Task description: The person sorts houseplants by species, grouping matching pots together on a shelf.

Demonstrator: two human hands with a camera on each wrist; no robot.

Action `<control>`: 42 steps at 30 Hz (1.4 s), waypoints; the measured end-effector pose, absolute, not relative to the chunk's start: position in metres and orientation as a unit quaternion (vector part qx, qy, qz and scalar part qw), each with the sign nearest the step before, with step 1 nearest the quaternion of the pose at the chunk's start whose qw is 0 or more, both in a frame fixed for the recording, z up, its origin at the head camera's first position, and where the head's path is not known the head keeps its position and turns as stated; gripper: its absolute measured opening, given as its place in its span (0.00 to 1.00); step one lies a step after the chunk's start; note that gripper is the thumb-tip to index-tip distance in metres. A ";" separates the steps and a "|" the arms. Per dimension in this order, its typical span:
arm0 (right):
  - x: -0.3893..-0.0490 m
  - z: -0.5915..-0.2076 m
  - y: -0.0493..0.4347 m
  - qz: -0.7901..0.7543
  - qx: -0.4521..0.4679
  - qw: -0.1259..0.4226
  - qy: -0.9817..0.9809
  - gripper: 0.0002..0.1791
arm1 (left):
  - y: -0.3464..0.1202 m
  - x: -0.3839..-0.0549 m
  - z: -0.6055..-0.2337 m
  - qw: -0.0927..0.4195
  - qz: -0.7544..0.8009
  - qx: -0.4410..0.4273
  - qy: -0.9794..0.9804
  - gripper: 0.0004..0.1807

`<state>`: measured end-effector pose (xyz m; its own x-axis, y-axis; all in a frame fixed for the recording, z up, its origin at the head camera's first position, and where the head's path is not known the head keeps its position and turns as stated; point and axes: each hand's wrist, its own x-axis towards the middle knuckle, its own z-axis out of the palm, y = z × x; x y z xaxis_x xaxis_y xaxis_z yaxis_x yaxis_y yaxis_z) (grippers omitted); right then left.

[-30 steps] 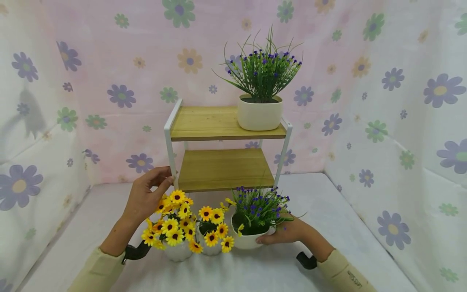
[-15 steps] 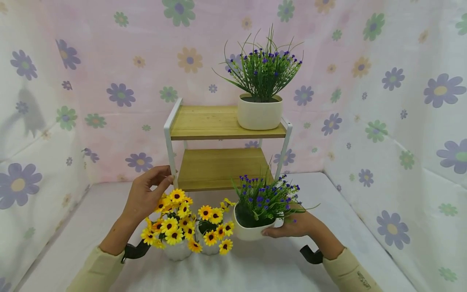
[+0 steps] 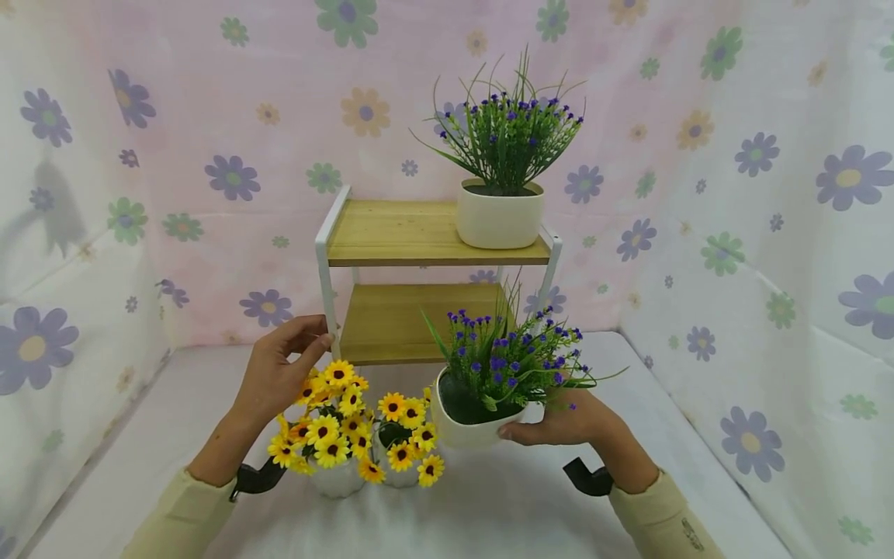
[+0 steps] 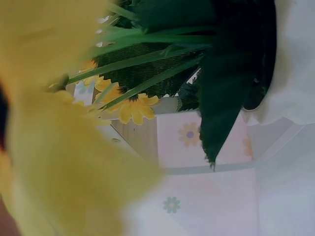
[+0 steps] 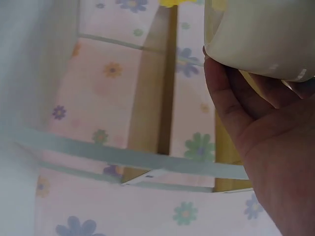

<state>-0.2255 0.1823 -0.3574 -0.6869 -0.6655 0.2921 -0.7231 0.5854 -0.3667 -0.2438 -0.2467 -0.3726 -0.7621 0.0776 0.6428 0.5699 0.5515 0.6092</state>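
My right hand (image 3: 580,423) grips a white oval pot (image 3: 464,433) of purple flowers and grass by its right side. That pot is raised off the table and tilted, in front of the lower board (image 3: 405,322) of a two-tier wooden shelf. Up close in the right wrist view, fingers curl under the cream-white pot (image 5: 266,37). With thumb and fingertips, my left hand (image 3: 279,373) holds the shelf's white left front post (image 3: 325,299). Yellow flowers (image 3: 328,427) in a white pot stand just below it, and their blurred petals (image 4: 64,157) block the left wrist view.
On the upper board (image 3: 391,225), at its right end, sits a matching pot (image 3: 499,217) with purple flowers. A smaller pot of yellow flowers (image 3: 401,435) stands between the larger yellow bunch and the held pot. Flower-printed cloth (image 3: 279,155) encloses the white table (image 3: 531,512).
My right hand has lifted the purple-flower pot from beside the yellow flowers up to the front of the lower board. The left hand stays at the post.
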 end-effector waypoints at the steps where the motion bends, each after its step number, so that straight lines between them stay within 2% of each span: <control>1: -0.224 -0.355 0.182 0.229 0.398 0.078 -0.885 0.56 | -0.246 -0.244 -0.373 0.284 -0.433 -0.195 -0.833 0.15; 4: -0.225 -0.345 0.178 0.230 0.434 0.144 -0.859 0.55 | -0.245 -0.245 -0.373 0.282 -0.434 -0.196 -0.833 0.15; 6: -0.226 -0.336 0.176 0.233 0.456 0.169 -0.842 0.54 | -0.245 -0.245 -0.374 0.281 -0.433 -0.197 -0.834 0.15; 10: -0.224 -0.315 0.172 0.257 0.424 0.117 -0.860 0.60 | -0.245 -0.244 -0.373 0.281 -0.431 -0.197 -0.834 0.15; 13: -0.228 -0.298 0.164 0.296 0.421 0.112 -0.850 0.63 | -0.245 -0.243 -0.372 0.282 -0.430 -0.193 -0.836 0.15; 17: -0.241 -0.274 0.151 0.350 0.484 0.151 -0.788 0.62 | -0.246 -0.242 -0.372 0.280 -0.428 -0.190 -0.838 0.15; 24: -0.248 -0.232 0.127 0.376 0.452 0.105 -0.802 0.64 | -0.246 -0.243 -0.373 0.285 -0.425 -0.196 -0.836 0.15; 27: -0.254 -0.217 0.115 0.400 0.439 0.102 -0.798 0.63 | -0.247 -0.244 -0.372 0.287 -0.426 -0.196 -0.836 0.15; 32: -0.266 -0.200 0.095 0.442 0.416 0.091 -0.790 0.47 | -0.247 -0.243 -0.372 0.286 -0.428 -0.195 -0.835 0.15; 37: -0.281 -0.194 0.077 0.468 0.431 0.099 -0.765 0.44 | -0.248 -0.244 -0.373 0.286 -0.430 -0.198 -0.833 0.15; 42: -0.290 -0.191 0.061 0.462 0.409 0.093 -0.781 0.39 | -0.248 -0.245 -0.373 0.288 -0.430 -0.200 -0.832 0.14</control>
